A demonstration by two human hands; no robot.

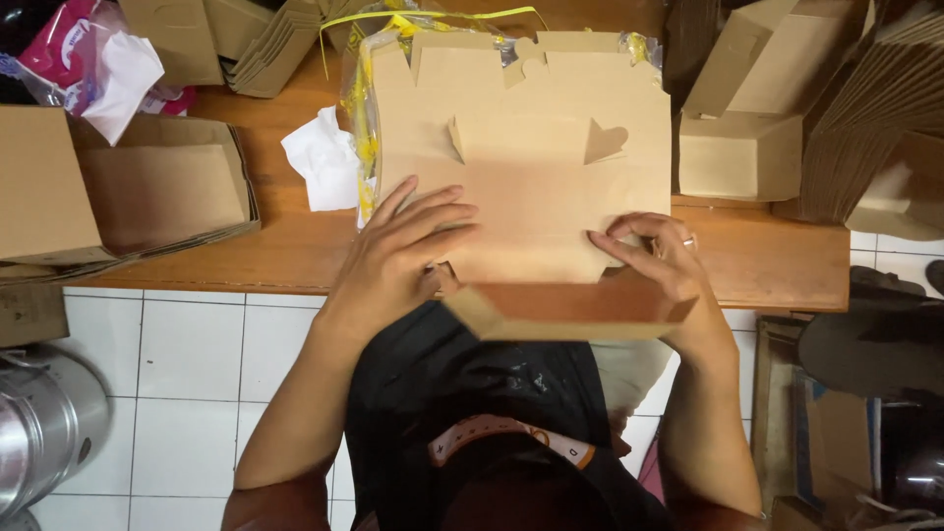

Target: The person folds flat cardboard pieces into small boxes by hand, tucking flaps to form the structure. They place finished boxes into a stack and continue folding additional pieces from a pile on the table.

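Hands pressing a flat cardboard box blank at the table's near edge

Cardboard fills the middle of the view: a flat, brown, die-cut cardboard box blank [531, 187] lies on the brown wooden table [777, 265], its near flap folded up at the table's six o'clock edge. The left hand [398, 261] rests palm down on the blank at about seven o'clock, fingers spread and loose, grasping nothing. The right hand [661, 258], a ring on one finger, sits at five o'clock with its fingers curled over the blank's lower right edge, pinching the card where the near flap bends.

Beneath the blank, at twelve o'clock, a stack of more flat brown blanks in clear plastic wrap tied with yellow strapping [369, 108] shows at its left and top edges. A crumpled white tissue [324, 162] lies just beside that stack at ten o'clock. At nine o'clock stands an open brown cardboard box [162, 187], with a pink plastic packet of white tissues [93, 59] beyond it at eleven o'clock. At two o'clock sits a folded-up brown cardboard carton with its lid raised [737, 138], and a leaning stack of brown corrugated sheets [865, 108] stands at three o'clock. Below the table, white floor tiles [187, 374] show, with a shiny metal pot [44, 433] at eight o'clock.
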